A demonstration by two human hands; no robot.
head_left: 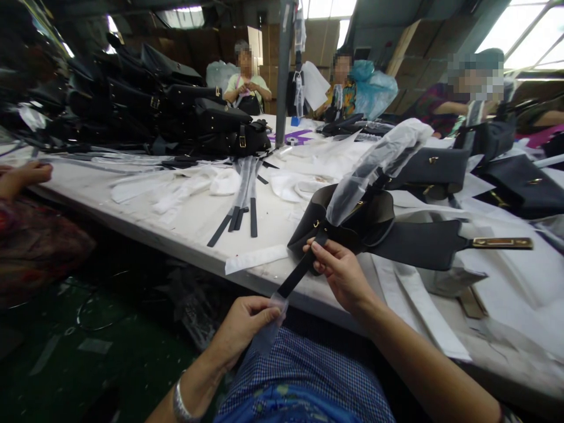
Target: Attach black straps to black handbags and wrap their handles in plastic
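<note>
A black handbag lies with its flap open at the table's front edge, its handle wrapped in clear plastic. From the bag a black strap runs down toward my lap. My right hand pinches this strap close to the bag. Lower down, my left hand has thumb and fingers closed on the strap's end, where a clear plastic sleeve covers it and hangs below. The bag's flap stretches to the right, with a gold-coloured metal plate at its tip.
Black bags are heaped at the left back. Several sleeved straps and white paper pieces lie on the white table. More bags stand at right. A co-worker's hand shows at far left; other people sit across.
</note>
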